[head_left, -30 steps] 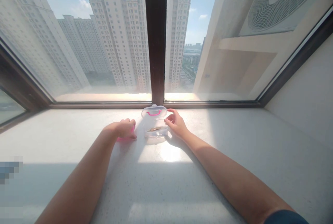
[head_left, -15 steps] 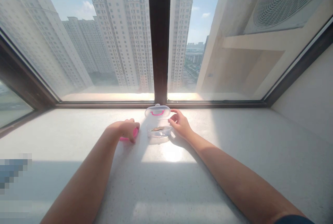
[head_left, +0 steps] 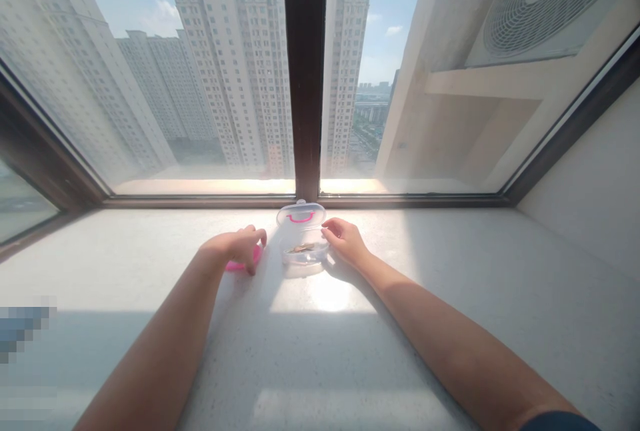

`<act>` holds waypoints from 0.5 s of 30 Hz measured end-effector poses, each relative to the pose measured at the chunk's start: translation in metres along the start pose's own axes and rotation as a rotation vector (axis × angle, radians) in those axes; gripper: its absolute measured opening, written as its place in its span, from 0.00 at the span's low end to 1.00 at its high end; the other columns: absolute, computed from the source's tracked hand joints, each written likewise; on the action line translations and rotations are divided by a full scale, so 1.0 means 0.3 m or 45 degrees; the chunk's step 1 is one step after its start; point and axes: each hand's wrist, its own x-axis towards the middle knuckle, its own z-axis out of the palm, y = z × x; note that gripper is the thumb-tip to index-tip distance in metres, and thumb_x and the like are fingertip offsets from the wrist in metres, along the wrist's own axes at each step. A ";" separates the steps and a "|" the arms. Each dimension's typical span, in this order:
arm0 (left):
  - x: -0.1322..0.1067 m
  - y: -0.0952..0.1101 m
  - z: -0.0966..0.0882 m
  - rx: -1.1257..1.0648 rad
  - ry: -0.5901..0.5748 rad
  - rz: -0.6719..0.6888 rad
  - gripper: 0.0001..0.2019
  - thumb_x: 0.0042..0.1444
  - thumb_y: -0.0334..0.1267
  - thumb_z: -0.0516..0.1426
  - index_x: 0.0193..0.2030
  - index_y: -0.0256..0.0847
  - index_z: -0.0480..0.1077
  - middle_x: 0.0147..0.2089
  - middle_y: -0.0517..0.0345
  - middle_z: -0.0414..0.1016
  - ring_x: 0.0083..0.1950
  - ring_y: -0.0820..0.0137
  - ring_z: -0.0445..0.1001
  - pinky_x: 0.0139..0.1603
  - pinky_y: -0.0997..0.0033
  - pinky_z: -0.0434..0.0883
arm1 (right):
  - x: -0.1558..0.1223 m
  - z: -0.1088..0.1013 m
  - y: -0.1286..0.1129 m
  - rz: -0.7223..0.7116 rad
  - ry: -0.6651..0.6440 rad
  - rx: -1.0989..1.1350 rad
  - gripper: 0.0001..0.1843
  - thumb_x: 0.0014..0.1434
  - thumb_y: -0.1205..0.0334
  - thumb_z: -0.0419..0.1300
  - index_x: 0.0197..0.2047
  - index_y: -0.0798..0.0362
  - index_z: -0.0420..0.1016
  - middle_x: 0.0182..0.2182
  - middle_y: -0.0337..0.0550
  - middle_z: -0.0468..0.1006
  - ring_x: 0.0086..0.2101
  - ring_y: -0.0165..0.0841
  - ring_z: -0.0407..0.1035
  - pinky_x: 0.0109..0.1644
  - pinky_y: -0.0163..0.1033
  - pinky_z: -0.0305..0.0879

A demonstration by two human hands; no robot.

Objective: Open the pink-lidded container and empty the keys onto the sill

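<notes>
A small clear plastic box (head_left: 303, 252) stands open on the white window sill (head_left: 450, 284), its lid (head_left: 301, 215) with a pink handle tipped up toward the glass. A few small brownish pieces lie inside it. My left hand (head_left: 235, 247) rests just left of the box, fingers curled over a flat pink object (head_left: 253, 259) that shows under them. My right hand (head_left: 345, 241) is at the box's right side, fingers bent, fingertips touching its rim near the lid.
A dark window frame (head_left: 300, 77) rises directly behind the box, with glass on both sides. A white wall (head_left: 590, 184) closes the sill on the right. Outside are tower blocks and an air conditioner unit (head_left: 540, 4).
My left hand shifted slightly right along the sill over the pink object. My right hand stayed at the box's right side, its fingers curling in a little toward the rim.
</notes>
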 end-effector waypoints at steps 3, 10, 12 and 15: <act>-0.007 0.003 -0.002 -0.040 -0.003 0.001 0.35 0.31 0.44 0.63 0.53 0.47 0.64 0.56 0.47 0.64 0.42 0.54 0.73 0.33 0.60 0.72 | 0.000 0.002 0.007 0.001 -0.006 -0.017 0.09 0.58 0.58 0.56 0.32 0.54 0.74 0.28 0.42 0.78 0.29 0.32 0.72 0.36 0.36 0.65; 0.001 0.008 0.002 -0.030 0.014 0.090 0.36 0.31 0.44 0.64 0.53 0.45 0.65 0.54 0.46 0.67 0.44 0.52 0.72 0.38 0.57 0.71 | 0.000 -0.001 -0.001 0.019 -0.018 -0.009 0.09 0.58 0.58 0.56 0.32 0.54 0.74 0.27 0.41 0.78 0.26 0.31 0.70 0.33 0.35 0.65; 0.008 0.010 0.006 -0.036 0.026 0.133 0.38 0.31 0.44 0.64 0.55 0.45 0.65 0.53 0.46 0.68 0.48 0.51 0.71 0.42 0.57 0.70 | 0.000 -0.001 -0.001 0.026 -0.016 -0.007 0.10 0.58 0.58 0.56 0.31 0.54 0.74 0.26 0.41 0.78 0.25 0.30 0.70 0.32 0.35 0.65; 0.017 0.004 0.010 -0.059 0.024 0.167 0.42 0.32 0.45 0.65 0.59 0.45 0.61 0.53 0.46 0.68 0.49 0.51 0.71 0.45 0.57 0.70 | 0.000 -0.001 0.000 0.031 -0.015 -0.005 0.10 0.58 0.58 0.56 0.31 0.54 0.74 0.26 0.41 0.78 0.24 0.30 0.70 0.32 0.35 0.65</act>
